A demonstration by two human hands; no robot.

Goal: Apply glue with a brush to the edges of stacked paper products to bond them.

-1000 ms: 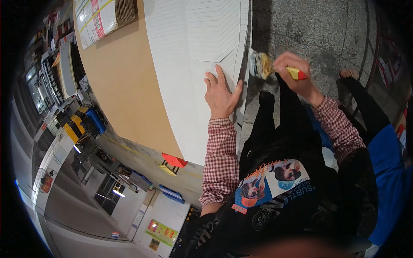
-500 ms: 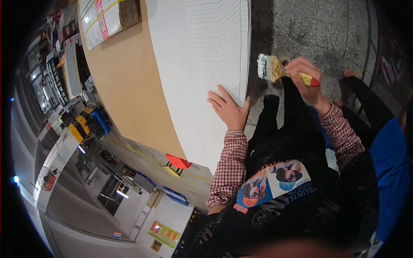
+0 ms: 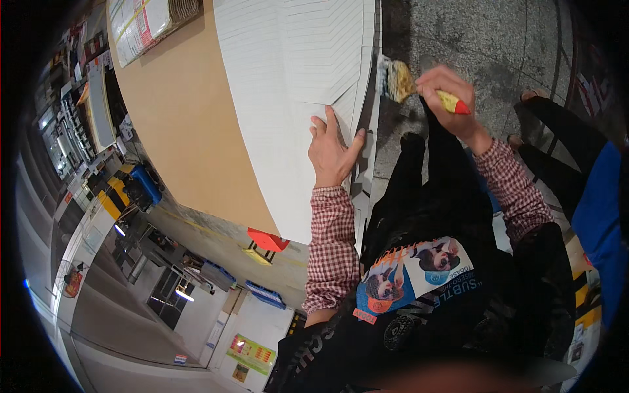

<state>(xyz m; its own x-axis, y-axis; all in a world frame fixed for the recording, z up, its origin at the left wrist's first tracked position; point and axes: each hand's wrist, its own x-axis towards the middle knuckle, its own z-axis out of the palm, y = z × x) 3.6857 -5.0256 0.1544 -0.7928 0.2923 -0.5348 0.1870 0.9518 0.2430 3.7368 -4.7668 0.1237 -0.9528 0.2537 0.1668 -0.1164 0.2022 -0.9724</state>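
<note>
A worker's right hand (image 3: 447, 97) pinched a broad paintbrush (image 3: 397, 80) by its handle, beside the right-hand edge of a fanned stack of white sheets (image 3: 278, 98) on a brown counter (image 3: 180, 124). The brush appeared light and stiff in the handle, its bristles probably tacky and pliant under the coating; the handle offered the surest hold, well back from the clotted head. The left hand (image 3: 331, 154) lay on the sheets with its fingers spread, the thumb by the near edge. Thin and apparently light one by one, the sheets looked likely to bend, slide over each other or crease easily, best steadied with a flat palm and lifted by an edge.

The brush had a yellow handle ending in red, and a wide head yellowish near the handle and whitish toward the tips. Whether those tips touched the stack could not be told. The sheets overlapped in close, stepped rows, their edges drawing fine lines that angled on the right; a diagonal edge crossed just beyond the left fingertips.
</note>
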